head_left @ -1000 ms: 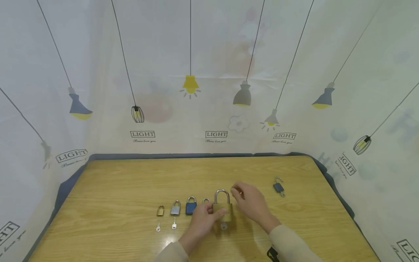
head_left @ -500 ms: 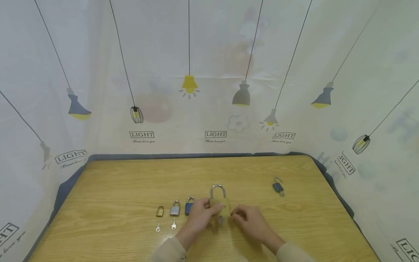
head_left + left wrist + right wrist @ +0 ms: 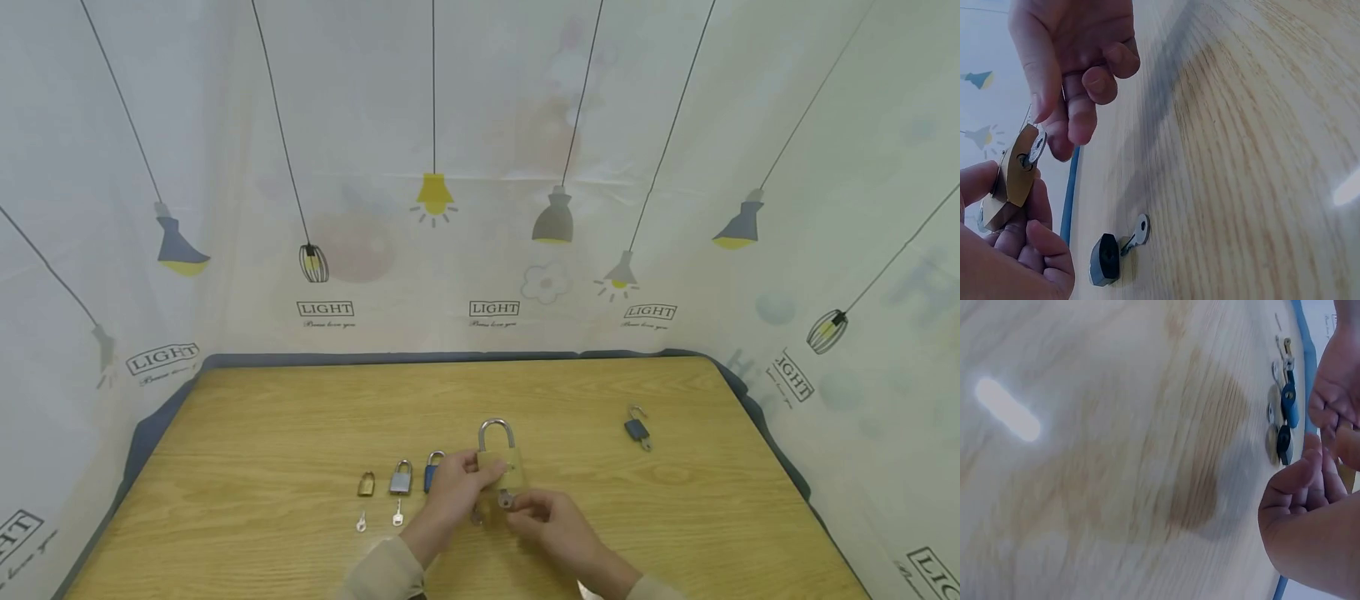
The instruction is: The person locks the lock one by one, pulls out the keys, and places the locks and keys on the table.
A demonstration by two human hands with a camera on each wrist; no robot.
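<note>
My left hand (image 3: 453, 492) grips a large brass padlock (image 3: 513, 463) by its body, thumb on the front face, closed shackle upward. A round-headed silver key (image 3: 506, 500) sits in the keyhole on its underside. My right hand (image 3: 558, 529) has its thumb and forefinger right at the key's head. In the left wrist view, the right hand's fingers are bent loosely beside the key, with a gap between thumb and forefinger. A dark padlock (image 3: 1105, 259) with a key (image 3: 1141, 229) beside it lies below, mostly hidden by my left hand in the head view.
Left of my hands stand a blue padlock (image 3: 431, 477), a silver padlock (image 3: 401, 478) and a small brass padlock (image 3: 366, 485). Keys lie in front, including a silver key (image 3: 398, 513) and a small key (image 3: 361, 523). Far right lies a dark padlock (image 3: 637, 429) with its shackle open and a key inserted.
My left hand has lifted the brass padlock and shifted it slightly left. My right hand has come down from beside the shackle to the key at the padlock's underside.
</note>
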